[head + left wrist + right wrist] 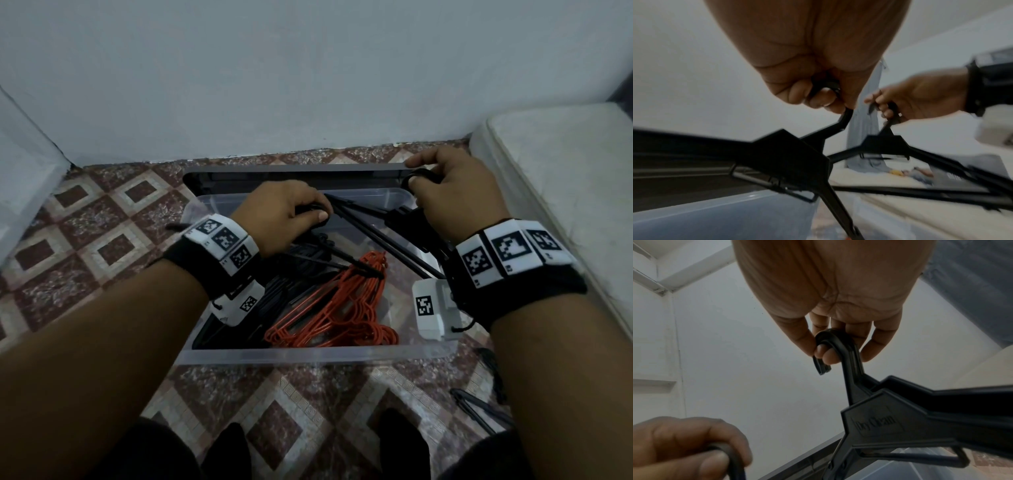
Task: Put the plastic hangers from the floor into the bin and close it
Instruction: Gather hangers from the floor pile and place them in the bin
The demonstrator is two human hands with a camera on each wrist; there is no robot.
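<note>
A clear plastic bin (308, 356) stands on the tiled floor and holds a bundle of orange hangers (342, 308) and black ones (294, 253). Over its left part my left hand (287, 212) grips the hook of a black hanger (789, 155), whose lower arm reaches down to the orange bundle. Over the bin's back right corner my right hand (445, 185) holds the hooks of two stacked black hangers (890, 423), with fingers curled through the hooks (830, 344). A dark lid (291, 171) lies behind the bin by the wall.
More black hangers (479, 414) lie on the floor at the lower right, near my knee. A pale mattress (565, 171) borders the right side. A clear container (20, 171) stands at the far left. The white wall rises directly behind the lid.
</note>
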